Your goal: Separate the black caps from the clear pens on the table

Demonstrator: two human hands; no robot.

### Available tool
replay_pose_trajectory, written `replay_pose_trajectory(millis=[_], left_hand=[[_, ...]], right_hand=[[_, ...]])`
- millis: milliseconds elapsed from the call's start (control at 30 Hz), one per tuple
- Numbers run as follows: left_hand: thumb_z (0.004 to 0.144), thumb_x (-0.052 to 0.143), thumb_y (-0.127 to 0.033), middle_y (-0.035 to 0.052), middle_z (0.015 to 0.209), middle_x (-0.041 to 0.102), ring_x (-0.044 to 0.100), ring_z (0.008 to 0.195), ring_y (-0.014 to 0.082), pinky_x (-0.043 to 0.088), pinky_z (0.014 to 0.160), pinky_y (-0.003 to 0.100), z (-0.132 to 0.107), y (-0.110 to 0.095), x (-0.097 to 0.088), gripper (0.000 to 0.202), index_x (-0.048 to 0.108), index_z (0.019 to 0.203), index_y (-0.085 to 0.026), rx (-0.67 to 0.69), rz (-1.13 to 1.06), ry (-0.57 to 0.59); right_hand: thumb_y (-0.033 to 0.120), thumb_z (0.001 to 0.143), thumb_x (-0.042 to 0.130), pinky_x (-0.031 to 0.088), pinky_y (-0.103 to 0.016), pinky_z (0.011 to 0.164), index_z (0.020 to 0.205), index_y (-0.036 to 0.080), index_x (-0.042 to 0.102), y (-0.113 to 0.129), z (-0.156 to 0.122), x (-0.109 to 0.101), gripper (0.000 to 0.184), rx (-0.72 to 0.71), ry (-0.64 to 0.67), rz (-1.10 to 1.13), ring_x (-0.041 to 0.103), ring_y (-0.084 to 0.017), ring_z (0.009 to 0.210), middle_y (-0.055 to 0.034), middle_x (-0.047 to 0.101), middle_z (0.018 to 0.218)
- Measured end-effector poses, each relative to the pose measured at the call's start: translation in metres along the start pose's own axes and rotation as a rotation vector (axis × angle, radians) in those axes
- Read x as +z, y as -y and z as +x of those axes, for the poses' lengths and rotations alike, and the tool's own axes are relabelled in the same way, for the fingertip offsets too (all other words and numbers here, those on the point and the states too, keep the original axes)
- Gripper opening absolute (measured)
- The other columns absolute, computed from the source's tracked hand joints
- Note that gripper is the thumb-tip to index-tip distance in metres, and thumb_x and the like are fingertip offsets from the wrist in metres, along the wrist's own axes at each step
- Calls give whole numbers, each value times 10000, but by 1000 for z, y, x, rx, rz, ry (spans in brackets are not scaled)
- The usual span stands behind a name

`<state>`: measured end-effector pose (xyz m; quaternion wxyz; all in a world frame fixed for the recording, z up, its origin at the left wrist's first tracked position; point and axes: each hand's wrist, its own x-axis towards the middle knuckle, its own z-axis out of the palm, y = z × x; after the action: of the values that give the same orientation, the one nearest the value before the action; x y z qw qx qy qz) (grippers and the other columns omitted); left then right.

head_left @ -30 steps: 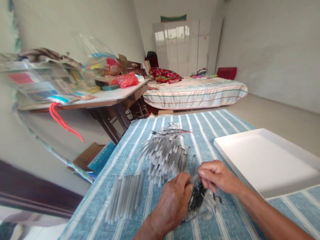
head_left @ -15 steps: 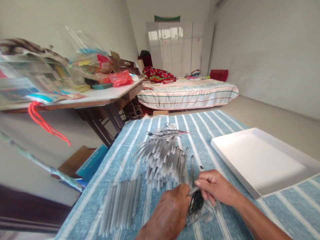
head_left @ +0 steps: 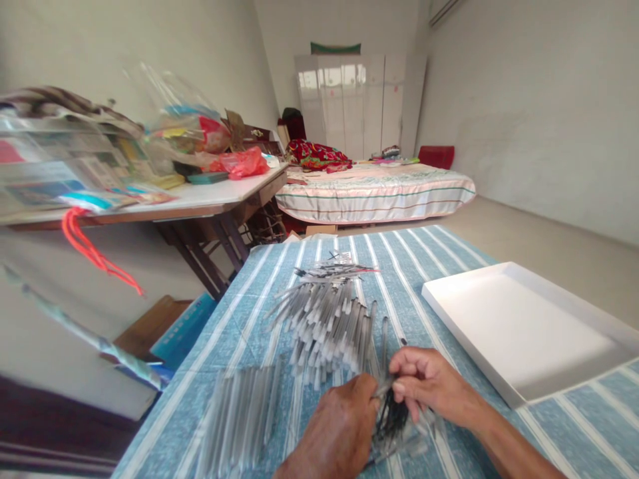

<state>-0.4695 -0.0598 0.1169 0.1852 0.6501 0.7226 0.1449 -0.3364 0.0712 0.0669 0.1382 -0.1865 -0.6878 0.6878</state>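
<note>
My left hand point(head_left: 332, 426) is closed around one end of a slim, translucent grey pen point(head_left: 383, 387). At the pen's other end, the thumb and fingers of my right hand point(head_left: 432, 386) are pinched together. Just below both hands lies a loose heap of thin black pieces point(head_left: 392, 419) among clear plastic ones, partly covered by my fingers. Ahead of my left hand spreads a big pile of similar pens point(head_left: 329, 322). Off to the left, several more pens point(head_left: 242, 416) lie side by side in a neat row.
A shallow white box point(head_left: 529, 332) stands on the right of the blue striped tablecloth point(head_left: 264, 299). Thin black sticks point(head_left: 332, 269) lie behind the pen pile. To the left is a side table point(head_left: 210, 199) with bags; beyond stands a bed point(head_left: 374, 193).
The view has tilted up a little, so everything sits lower in the picture. Both hands stay at the pen; the fingers of my right hand have shifted slightly on it.
</note>
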Motion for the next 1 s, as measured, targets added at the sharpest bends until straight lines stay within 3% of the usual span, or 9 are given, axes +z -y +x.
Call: replay_pose_trajectory(millis=[133, 300, 467, 633, 800, 933, 1000], left_hand=[[862, 289, -162, 45, 777, 607, 588, 697, 137, 399, 599, 191, 1, -1, -1, 166, 444, 806, -182, 53, 40, 15], [860, 294, -157, 49, 791, 603, 584, 688, 130, 394, 588, 185, 0, 1, -1, 160, 442, 802, -180, 108, 68, 14], [866, 293, -175, 45, 780, 603, 580, 681, 135, 389, 577, 194, 0, 1, -1, 168, 448, 802, -180, 75, 74, 24], [870, 288, -181, 39, 775, 600, 582, 680, 139, 390, 583, 206, 3, -1, -2, 173, 442, 792, -185, 39, 72, 46], [874, 296, -198, 32, 790, 603, 578, 695, 139, 390, 593, 205, 2, -3, -3, 151, 435, 813, -191, 49, 45, 36], [877, 285, -192, 30, 782, 597, 576, 693, 132, 387, 595, 201, 4, -2, -1, 166, 433, 801, -188, 64, 52, 45], [876, 290, -193, 27, 772, 594, 572, 693, 130, 388, 598, 199, 6, -1, 0, 163, 432, 797, -187, 65, 41, 46]], right_hand=[[471, 823, 465, 239, -135, 307, 575, 143, 464, -1, -2, 0, 411, -14, -54, -103, 393, -27, 267, 39, 523, 418], [459, 770, 556, 291, -135, 333, 772, 153, 491, -1, -3, -1, 312, 12, 11, -13, 484, -45, 330, 25, 609, 567], [486, 815, 470, 239, -131, 301, 600, 147, 454, -2, -3, -3, 402, 32, -29, -66, 410, -29, 270, 35, 541, 436], [456, 760, 570, 291, -131, 325, 820, 164, 473, -3, -3, -5, 313, 45, 17, 5, 480, -49, 316, 38, 605, 547], [507, 809, 464, 217, -122, 281, 631, 159, 437, -3, -4, -5, 391, 80, -14, -40, 411, -39, 251, 51, 523, 406], [479, 749, 569, 283, -125, 305, 827, 163, 468, -2, -4, -6, 341, 77, 29, 21, 472, -50, 298, 42, 599, 530], [510, 774, 515, 252, -120, 286, 790, 154, 475, -3, -3, -6, 359, 99, 24, -5, 455, -48, 277, 48, 571, 477]])
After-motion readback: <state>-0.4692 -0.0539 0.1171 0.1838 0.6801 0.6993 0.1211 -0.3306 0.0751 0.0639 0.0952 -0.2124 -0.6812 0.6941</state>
